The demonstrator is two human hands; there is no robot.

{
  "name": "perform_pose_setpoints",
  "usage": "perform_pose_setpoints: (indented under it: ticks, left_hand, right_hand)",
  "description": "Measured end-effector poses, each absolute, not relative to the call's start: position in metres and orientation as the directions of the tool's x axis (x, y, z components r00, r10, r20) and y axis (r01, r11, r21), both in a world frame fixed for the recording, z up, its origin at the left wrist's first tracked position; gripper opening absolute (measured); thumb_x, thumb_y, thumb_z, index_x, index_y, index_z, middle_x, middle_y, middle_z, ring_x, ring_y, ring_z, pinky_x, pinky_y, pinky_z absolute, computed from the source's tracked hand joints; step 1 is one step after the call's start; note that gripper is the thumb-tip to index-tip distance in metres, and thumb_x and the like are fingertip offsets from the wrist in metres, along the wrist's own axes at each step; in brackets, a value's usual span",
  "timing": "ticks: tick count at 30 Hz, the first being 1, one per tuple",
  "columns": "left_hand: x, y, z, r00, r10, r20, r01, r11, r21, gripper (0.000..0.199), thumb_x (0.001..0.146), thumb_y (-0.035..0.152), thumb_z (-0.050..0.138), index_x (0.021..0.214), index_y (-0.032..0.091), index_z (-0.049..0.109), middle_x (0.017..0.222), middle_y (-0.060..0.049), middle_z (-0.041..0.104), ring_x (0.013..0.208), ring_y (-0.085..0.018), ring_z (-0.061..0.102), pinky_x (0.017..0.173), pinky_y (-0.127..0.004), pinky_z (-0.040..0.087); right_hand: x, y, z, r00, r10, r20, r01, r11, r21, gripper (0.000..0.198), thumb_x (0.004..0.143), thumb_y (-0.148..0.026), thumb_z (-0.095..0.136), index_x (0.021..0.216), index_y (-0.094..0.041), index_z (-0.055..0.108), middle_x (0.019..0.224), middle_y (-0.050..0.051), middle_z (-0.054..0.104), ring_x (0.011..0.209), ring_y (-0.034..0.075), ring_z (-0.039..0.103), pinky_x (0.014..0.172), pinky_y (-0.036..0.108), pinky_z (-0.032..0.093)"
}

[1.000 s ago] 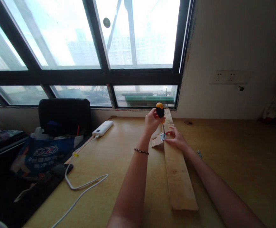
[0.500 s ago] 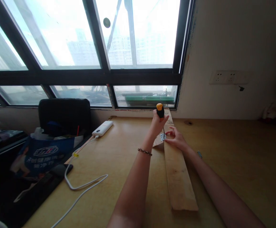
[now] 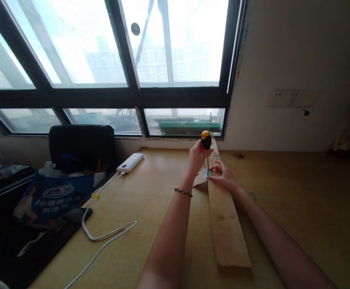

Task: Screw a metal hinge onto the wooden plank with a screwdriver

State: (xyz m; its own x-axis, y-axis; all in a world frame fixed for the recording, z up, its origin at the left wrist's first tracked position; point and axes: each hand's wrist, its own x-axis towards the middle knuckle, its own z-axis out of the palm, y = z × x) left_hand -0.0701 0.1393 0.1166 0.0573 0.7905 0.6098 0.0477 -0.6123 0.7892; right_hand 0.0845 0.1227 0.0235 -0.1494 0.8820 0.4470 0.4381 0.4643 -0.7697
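My left hand (image 3: 197,157) is closed around the black-and-yellow handle of a screwdriver (image 3: 206,140). The screwdriver stands nearly upright, its shaft reaching down to a small metal hinge (image 3: 206,174). That hinge lies along the left edge of a long wooden board (image 3: 227,220), with another wood piece (image 3: 201,179) beside it on the left. From the right, my right hand (image 3: 223,176) rests on the board, thumb and forefinger at the hinge's edge on either side of the screwdriver tip. Whether a screw sits under the tip is too small to tell.
Small metal screws (image 3: 253,195) lie on the table (image 3: 162,208) right of the board. A white power bank (image 3: 130,163) with a white cable (image 3: 108,237) is at the left. Beyond the left table edge are a black chair (image 3: 81,146) and a blue bag (image 3: 57,200).
My left hand has loosened and shifted its grip on the screwdriver handle, which has moved slightly right. The right hand, hinge and board stay in place.
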Motion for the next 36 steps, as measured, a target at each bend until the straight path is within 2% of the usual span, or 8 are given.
perform_pose_setpoints:
  ticks: [5, 8, 12, 17, 20, 24, 29, 36]
  left_hand:
    - [-0.071, 0.137, 0.116, 0.154, 0.775, 0.613, -0.062, -0.612, 0.789, 0.027, 0.074, 0.029, 0.057, 0.097, 0.018, 0.045, 0.089, -0.006, 0.064, 0.081, -0.015, 0.061, 0.07, -0.028, 0.048]
    - [-0.071, 0.137, 0.115, 0.204, 0.734, 0.648, 0.003, -0.663, 0.749, 0.018, 0.079, 0.028, 0.05, 0.094, 0.018, 0.046, 0.088, -0.006, 0.063, 0.08, -0.014, 0.059, 0.072, -0.028, 0.046]
    - [-0.064, 0.138, 0.109, 0.18, 0.716, 0.675, 0.042, -0.691, 0.721, 0.013, 0.081, 0.027, 0.045, 0.091, 0.018, 0.042, 0.078, -0.002, 0.056, 0.073, -0.011, 0.054, 0.072, -0.027, 0.043]
    - [-0.05, 0.138, 0.102, 0.177, 0.748, 0.64, 0.031, -0.654, 0.756, 0.026, 0.077, 0.031, 0.053, 0.091, 0.019, 0.036, 0.077, 0.0, 0.05, 0.067, -0.01, 0.051, 0.065, -0.025, 0.042]
    - [-0.045, 0.14, 0.099, 0.08, 0.802, 0.593, -0.015, -0.593, 0.805, 0.028, 0.075, 0.031, 0.056, 0.088, 0.018, 0.035, 0.077, 0.0, 0.051, 0.064, -0.01, 0.052, 0.062, -0.025, 0.043]
    - [-0.049, 0.145, 0.098, 0.023, 0.822, 0.569, -0.107, -0.564, 0.819, 0.023, 0.076, 0.031, 0.055, 0.087, 0.017, 0.04, 0.079, -0.002, 0.053, 0.069, -0.011, 0.054, 0.063, -0.025, 0.045]
    - [-0.058, 0.145, 0.1, 0.059, 0.757, 0.651, -0.034, -0.65, 0.759, 0.018, 0.078, 0.032, 0.053, 0.085, 0.015, 0.054, 0.09, -0.005, 0.051, 0.08, -0.013, 0.055, 0.066, -0.024, 0.047]
    - [-0.058, 0.14, 0.103, 0.096, 0.718, 0.689, 0.051, -0.695, 0.717, 0.022, 0.085, 0.029, 0.043, 0.103, 0.016, 0.047, 0.084, -0.005, 0.06, 0.076, -0.013, 0.057, 0.069, -0.026, 0.045]
  right_hand:
    - [0.084, 0.123, 0.023, -0.152, 0.88, 0.45, 0.439, 0.468, -0.767, 0.067, 0.059, -0.032, 0.072, 0.116, -0.02, 0.039, 0.098, 0.006, 0.065, 0.091, 0.021, 0.061, 0.086, 0.037, 0.046]
    - [0.084, 0.123, 0.023, -0.148, 0.881, 0.45, 0.446, 0.466, -0.764, 0.067, 0.059, -0.031, 0.072, 0.116, -0.021, 0.039, 0.097, 0.005, 0.065, 0.091, 0.021, 0.061, 0.086, 0.038, 0.046]
    - [0.084, 0.123, 0.024, -0.152, 0.881, 0.448, 0.453, 0.465, -0.761, 0.066, 0.06, -0.031, 0.072, 0.115, -0.02, 0.039, 0.097, 0.006, 0.066, 0.091, 0.021, 0.06, 0.086, 0.038, 0.045]
    - [0.085, 0.124, 0.022, -0.157, 0.88, 0.449, 0.441, 0.469, -0.765, 0.067, 0.059, -0.031, 0.073, 0.115, -0.02, 0.039, 0.097, 0.006, 0.066, 0.09, 0.021, 0.06, 0.086, 0.038, 0.045]
    - [0.085, 0.126, 0.02, -0.16, 0.878, 0.451, 0.433, 0.473, -0.768, 0.068, 0.059, -0.033, 0.073, 0.116, -0.02, 0.039, 0.098, 0.006, 0.065, 0.091, 0.021, 0.06, 0.087, 0.038, 0.045]
    - [0.086, 0.128, 0.016, -0.159, 0.873, 0.462, 0.428, 0.483, -0.764, 0.068, 0.059, -0.034, 0.073, 0.116, -0.02, 0.038, 0.098, 0.006, 0.065, 0.091, 0.021, 0.06, 0.087, 0.038, 0.045]
    - [0.086, 0.128, 0.016, -0.163, 0.867, 0.471, 0.433, 0.492, -0.755, 0.067, 0.06, -0.034, 0.073, 0.116, -0.021, 0.038, 0.099, 0.006, 0.064, 0.091, 0.02, 0.06, 0.087, 0.038, 0.045]
    - [0.086, 0.128, 0.016, -0.168, 0.864, 0.474, 0.427, 0.498, -0.755, 0.066, 0.061, -0.033, 0.072, 0.116, -0.021, 0.038, 0.099, 0.006, 0.064, 0.091, 0.02, 0.06, 0.087, 0.038, 0.045]
